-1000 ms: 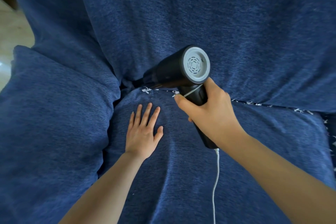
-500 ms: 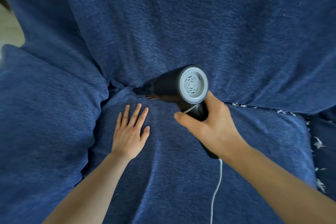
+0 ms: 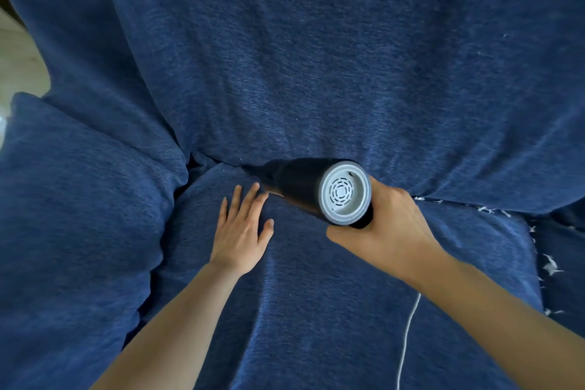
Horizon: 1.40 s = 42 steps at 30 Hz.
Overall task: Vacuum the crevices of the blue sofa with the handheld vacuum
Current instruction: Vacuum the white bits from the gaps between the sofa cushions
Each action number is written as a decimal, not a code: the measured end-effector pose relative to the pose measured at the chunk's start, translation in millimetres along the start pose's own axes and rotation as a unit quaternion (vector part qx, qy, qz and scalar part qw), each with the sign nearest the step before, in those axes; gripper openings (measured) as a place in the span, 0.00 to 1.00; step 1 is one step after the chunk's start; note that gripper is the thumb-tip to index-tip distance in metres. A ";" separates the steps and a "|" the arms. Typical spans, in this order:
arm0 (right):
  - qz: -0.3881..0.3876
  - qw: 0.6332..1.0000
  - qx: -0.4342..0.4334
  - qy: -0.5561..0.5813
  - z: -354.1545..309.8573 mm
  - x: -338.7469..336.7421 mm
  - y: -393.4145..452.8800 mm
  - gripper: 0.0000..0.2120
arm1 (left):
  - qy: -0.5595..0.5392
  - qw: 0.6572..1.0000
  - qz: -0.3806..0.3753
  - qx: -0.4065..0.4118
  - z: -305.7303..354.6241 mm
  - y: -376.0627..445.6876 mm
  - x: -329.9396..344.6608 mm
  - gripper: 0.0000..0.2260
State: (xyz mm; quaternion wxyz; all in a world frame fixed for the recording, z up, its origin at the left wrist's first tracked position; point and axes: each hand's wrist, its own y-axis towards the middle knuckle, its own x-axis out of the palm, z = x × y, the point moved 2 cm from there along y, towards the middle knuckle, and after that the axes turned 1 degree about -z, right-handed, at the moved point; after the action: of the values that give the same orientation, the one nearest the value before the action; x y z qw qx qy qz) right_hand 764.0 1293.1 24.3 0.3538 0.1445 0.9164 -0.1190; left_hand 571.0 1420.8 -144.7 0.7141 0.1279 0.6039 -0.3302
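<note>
R hand [image 3: 384,236] wraps its fingers round the handle of the black handheld vacuum w/ pale grey vented end cap [image 3: 311,188]; handle mostly hidden under the hand. Vacuum body lies nearly level along the back edge of the blue woven-fabric sofa [image 3: 316,57] seat cushion, nozzle end pushed into the crevice where seat meets back cushion, grey cap facing the camera. Nozzle tip is dark & buried in the fold, can't tell its shape. L hand [image 3: 242,233] lies flat, fingers straight & slightly spread, palm pressing on the seat cushion just left of the vacuum, fingertips near the crevice & close beside the nozzle. Thin white cord [image 3: 408,339] runs down from under the R wrist toward the seat's front edge. Small white paper-like scraps [image 3: 550,267] lie scattered along the crevice at the seat's back-right corner & down the gap on the right edge
</note>
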 end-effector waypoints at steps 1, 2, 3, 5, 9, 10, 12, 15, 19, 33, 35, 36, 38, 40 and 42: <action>-0.002 1.000 -0.001 -0.001 1.9 -0.2 1.6 0.13 | 0.014 1.000 -0.002 -0.004 4.5 1.0 1.8 0.27; -0.005 1.000 -0.005 -0.002 3.1 -0.2 2.1 0.13 | 0.027 1.000 -0.001 -0.011 7.8 0.6 4.8 0.28; -0.007 1.000 -0.014 -0.007 3.6 -0.4 2.0 0.12 | 0.036 0.999 0.001 -0.018 10.3 -0.3 7.3 0.30; 0.005 0.999 -0.046 -0.027 3.0 -3.3 -0.8 0.17 | 0.051 0.998 0.000 -0.026 12.4 -3.2 10.8 0.30; 0.020 0.987 -0.135 -0.081 9.5 -8.4 -8.1 0.18 | 0.092 0.995 -0.021 -0.012 10.4 -6.4 16.5 0.32; 0.015 0.984 -0.148 -0.100 11.9 -8.4 -9.2 0.17 | 0.095 0.995 -0.024 -0.003 10.4 -8.0 17.1 0.32; -0.002 0.980 -0.157 -0.121 16.7 -9.0 -10.8 0.15 | 0.086 0.996 -0.019 0.010 9.9 -11.2 16.2 0.33; -0.015 0.971 -0.172 -0.165 24.9 -17.1 -10.1 0.14 | 0.059 0.998 -0.006 0.031 4.5 -12.9 10.5 0.32; -0.056 0.963 -0.164 -0.205 42.4 -31.0 -5.0 0.12 | 0.060 0.998 0.006 0.034 -1.0 -16.5 9.9 0.29; -0.035 0.951 -0.229 -0.204 47.9 -25.1 -14.0 0.08 | 0.068 0.997 0.018 0.016 4.9 -14.7 13.3 0.27; -0.027 0.948 -0.245 -0.203 46.9 -27.2 -17.4 0.06 | 0.064 0.998 0.014 0.005 8.3 -13.8 13.4 0.27; -0.023 0.947 -0.248 -0.203 46.5 -29.5 -19.1 0.05 | 0.063 0.998 0.013 -0.002 10.8 -13.4 14.1 0.27; -0.020 0.947 -0.246 -0.207 48.1 -32.3 -22.1 0.05 | 0.063 0.998 0.009 -0.020 17.1 -12.4 17.1 0.27; -0.021 0.947 -0.237 -0.214 50.6 -30.4 -21.3 0.06 | 0.068 0.997 0.005 -0.031 22.6 -11.7 19.5 0.26; -0.020 0.948 -0.235 -0.215 51.7 -25.4 -17.7 0.07 | 0.075 0.997 0.007 -0.033 24.7 -11.9 19.3 0.26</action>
State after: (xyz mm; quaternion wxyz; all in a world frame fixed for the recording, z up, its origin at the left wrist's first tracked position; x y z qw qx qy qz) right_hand 807.6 1255.5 6.3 0.5635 0.0094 0.8235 0.0647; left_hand 583.8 1391.4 -154.6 0.6733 0.1329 0.6651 -0.2943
